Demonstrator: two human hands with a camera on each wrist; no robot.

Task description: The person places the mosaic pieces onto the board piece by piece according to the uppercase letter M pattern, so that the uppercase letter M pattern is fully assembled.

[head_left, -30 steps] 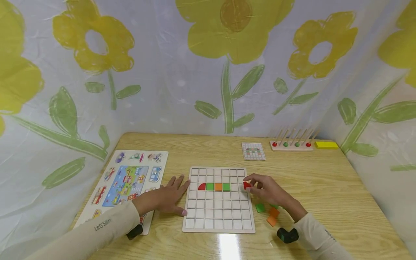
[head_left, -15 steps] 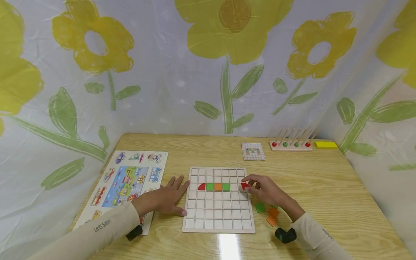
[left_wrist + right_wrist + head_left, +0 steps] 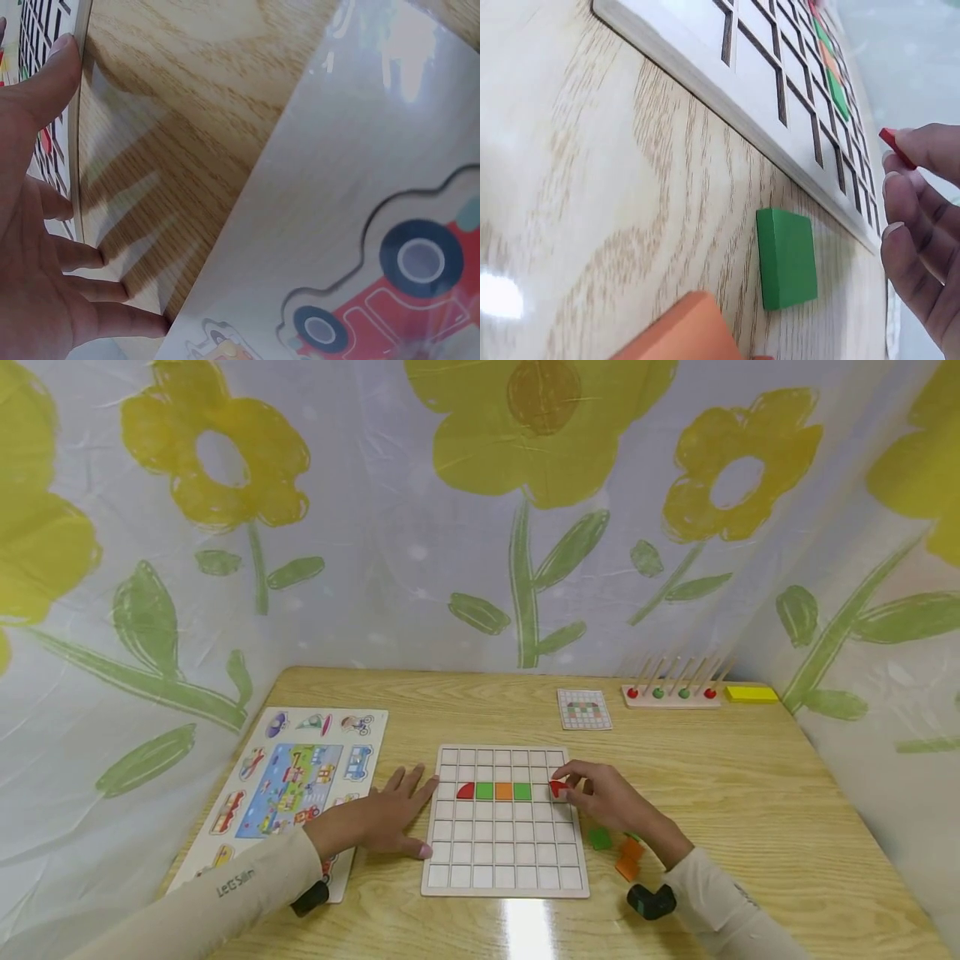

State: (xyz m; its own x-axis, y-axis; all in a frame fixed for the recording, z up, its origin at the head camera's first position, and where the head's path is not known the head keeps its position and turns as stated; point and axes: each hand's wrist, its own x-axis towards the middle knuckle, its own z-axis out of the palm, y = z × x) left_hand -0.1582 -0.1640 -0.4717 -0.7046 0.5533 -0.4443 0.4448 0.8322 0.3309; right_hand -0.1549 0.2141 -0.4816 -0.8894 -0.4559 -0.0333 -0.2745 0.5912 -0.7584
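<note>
One red wedge [image 3: 895,148] pinched in right grip [image 3: 606,795], left grip [image 3: 392,818] splayed, pale gridded board [image 3: 504,832], wood-grain table [image 3: 750,802]

Across the lower frame, the tabletop [image 3: 750,793] looks like glossy, grained wood. The gridded board [image 3: 504,832] at centre looks like smooth, pale wood; the picture board [image 3: 288,777] at left is glossy.
</note>
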